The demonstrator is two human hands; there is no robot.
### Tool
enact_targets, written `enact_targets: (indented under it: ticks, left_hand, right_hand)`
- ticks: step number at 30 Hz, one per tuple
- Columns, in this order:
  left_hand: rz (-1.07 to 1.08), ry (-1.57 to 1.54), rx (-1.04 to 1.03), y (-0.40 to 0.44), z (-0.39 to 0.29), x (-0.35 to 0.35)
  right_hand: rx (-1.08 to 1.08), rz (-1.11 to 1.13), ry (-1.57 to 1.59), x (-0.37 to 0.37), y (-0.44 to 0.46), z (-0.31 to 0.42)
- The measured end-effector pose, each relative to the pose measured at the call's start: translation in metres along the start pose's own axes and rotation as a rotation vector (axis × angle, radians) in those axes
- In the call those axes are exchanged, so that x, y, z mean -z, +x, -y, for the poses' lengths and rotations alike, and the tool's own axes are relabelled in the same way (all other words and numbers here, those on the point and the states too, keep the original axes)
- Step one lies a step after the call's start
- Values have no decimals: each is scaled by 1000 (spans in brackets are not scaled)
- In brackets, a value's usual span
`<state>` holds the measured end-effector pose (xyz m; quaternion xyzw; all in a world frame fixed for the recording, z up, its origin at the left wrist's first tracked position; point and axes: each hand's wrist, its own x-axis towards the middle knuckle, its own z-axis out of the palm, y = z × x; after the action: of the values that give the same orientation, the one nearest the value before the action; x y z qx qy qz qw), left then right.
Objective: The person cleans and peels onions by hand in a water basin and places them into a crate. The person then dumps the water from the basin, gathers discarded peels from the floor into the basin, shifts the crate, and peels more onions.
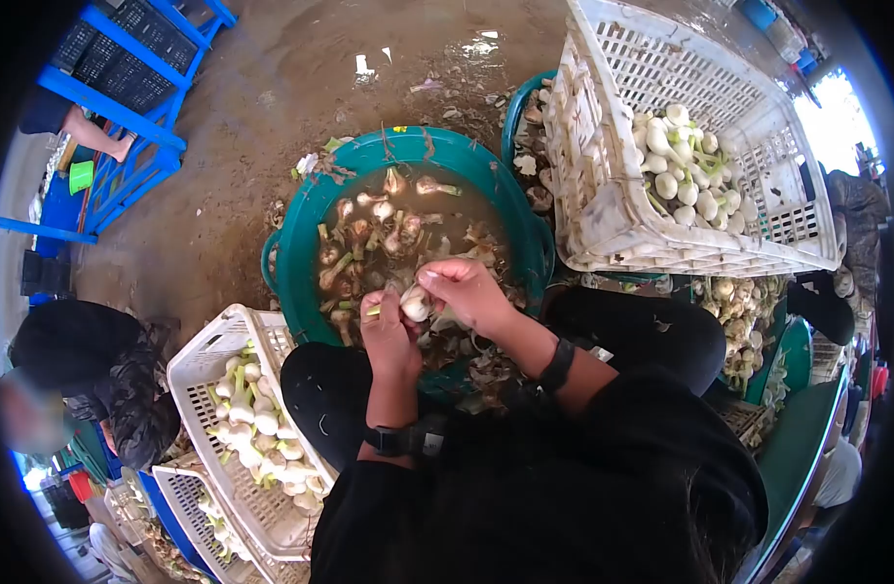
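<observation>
Between my two hands is a whitish garlic bulb (pixel 416 306) with a short green stem pointing left. My left hand (pixel 389 326) is closed around its stem side. The thumb and fingers of my right hand (pixel 466 292) pinch the bulb's upper right side, at its skin. Both hands are over a green tub (pixel 389 144) of murky water. Unpeeled garlic bulbs (pixel 393 234) with brownish-purple skins float in the tub's left and far part. Loose peeled skins (pixel 486 365) lie in its near right part, partly hidden by my arm.
A white crate (pixel 603 209) of clean bulbs stands at the right, tilted. Another white crate (pixel 199 365) of bulbs is at the left by my knee. A blue metal rack (pixel 126 117) stands far left, and a person (pixel 106 370) sits at the left. Wet muddy floor (pixel 233 127) lies beyond.
</observation>
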<state>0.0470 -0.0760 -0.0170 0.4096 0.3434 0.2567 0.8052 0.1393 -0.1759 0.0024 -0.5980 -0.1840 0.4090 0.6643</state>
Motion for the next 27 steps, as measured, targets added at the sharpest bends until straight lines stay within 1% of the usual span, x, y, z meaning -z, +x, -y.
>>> enact_targets:
  ticks: [1, 2, 3, 4, 5, 6, 7, 8, 9, 11, 12, 14, 15, 17, 18, 20, 21, 23, 24, 25, 27]
  left_hand:
    - [-3, 4, 0, 2, 1, 3]
    - [-37, -121, 203, 3, -4, 2]
    - [-76, -249, 407, 3, -8, 2]
    - [-1, -367, 557, 4, -14, 2]
    - [-9, -368, 561, 6, -10, 9]
    - [32, -564, 658, 9, -3, 18]
    - [78, -762, 748, 12, -1, 24]
    - [-35, -827, 840, 21, -8, 29]
    - [-69, -907, 810, 23, -4, 35]
    - [-117, -952, 761, 23, -5, 40]
    - [-117, -949, 763, 22, -4, 41]
    - [-143, -946, 729, 22, -3, 42]
    - [-141, -945, 731, 24, -3, 41]
    - [-47, -819, 748, 21, 0, 38]
    - [-50, -813, 756, 18, 1, 35]
    - [69, -674, 872, 15, 1, 24]
    - [70, -669, 874, 16, 0, 24]
    - [148, -748, 936, 19, -2, 32]
    - [17, -740, 860, 21, -2, 38]
    - [50, -757, 790, 24, -2, 43]
    - [43, -739, 744, 27, -4, 42]
  right_hand:
    - [205, -29, -10, -4, -1, -5]
    - [504, -45, -363, -6, -12, 5]
    - [501, -37, -358, -7, -19, 12]
    - [619, -114, -358, -8, -25, 17]
    - [735, -196, -360, -6, -32, 21]
    - [705, -280, -339, 0, -35, 26]
    - [670, -370, -166, 6, -35, 29]
    - [630, -458, 7, 14, -34, 32]
    - [731, -509, -16, 27, -26, 27]
    - [849, -436, -784, 57, -6, 17]
    - [848, -439, -784, 56, -8, 6]
    - [268, -69, -1312, 42, -19, -7]
    - [268, -72, -1313, 32, -17, -10]
    - [511, -227, -953, 3, -12, -9]
    - [503, -232, -950, -3, -7, -11]
    - [643, -29, -911, -6, 6, -10]
    - [643, -34, -909, -4, 8, -8]
    - [-173, 104, 460, 0, 9, 6]
    - [-7, 156, 627, 8, 8, 16]
    - [50, 128, 546, 18, 13, 7]
    - [493, -35, -221, 13, 20, -10]
